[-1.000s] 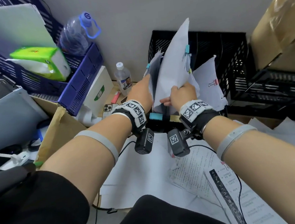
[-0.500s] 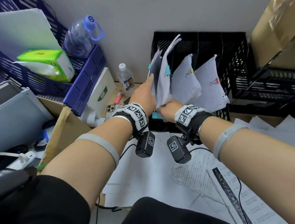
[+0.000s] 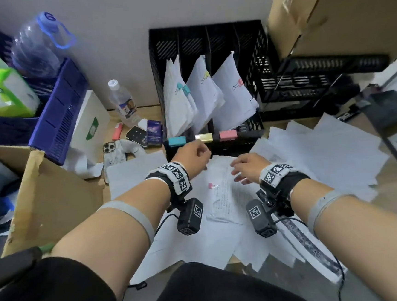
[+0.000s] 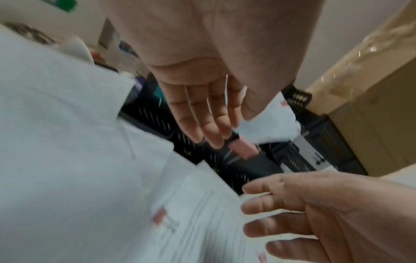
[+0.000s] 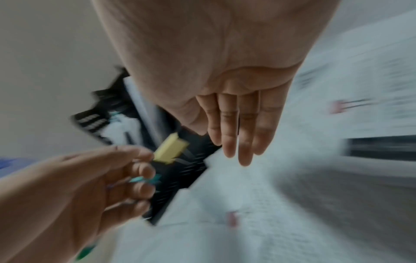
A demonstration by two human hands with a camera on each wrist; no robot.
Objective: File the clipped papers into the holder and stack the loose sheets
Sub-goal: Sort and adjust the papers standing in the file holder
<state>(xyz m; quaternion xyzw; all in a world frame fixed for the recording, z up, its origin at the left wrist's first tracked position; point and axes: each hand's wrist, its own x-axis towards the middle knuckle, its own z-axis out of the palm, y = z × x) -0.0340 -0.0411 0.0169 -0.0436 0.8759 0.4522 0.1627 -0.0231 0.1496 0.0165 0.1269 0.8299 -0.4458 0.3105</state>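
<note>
The black file holder (image 3: pixel 251 57) stands against the wall. Three clipped bundles lean in its slots: teal clip (image 3: pixel 183 88), yellow clip (image 3: pixel 206 75), pink clip (image 3: pixel 239 83). Teal, yellow and pink labels (image 3: pixel 203 137) sit on its front edge. A printed bundle with a small pink clip (image 3: pixel 211 185) lies flat on the table before the holder. My left hand (image 3: pixel 194 154) hovers at that bundle's far left corner, fingers relaxed, holding nothing. My right hand (image 3: pixel 243 168) hovers over its right edge with fingers spread, also empty. Loose white sheets (image 3: pixel 325 153) are strewn around.
Left of the holder lie a phone (image 3: pixel 109 148), small card boxes (image 3: pixel 154 132), a water bottle (image 3: pixel 122 101) and a white box (image 3: pixel 90 128). A blue crate (image 3: pixel 57 114) and a cardboard flap (image 3: pixel 47 194) crowd the left. Black trays (image 3: pixel 306 81) and a cardboard box (image 3: pixel 336 11) stand on the right.
Both hands have let go of the teal-clipped bundle, which now stands in the holder's left slot. They have dropped back down to the pink-clipped bundle on the table.
</note>
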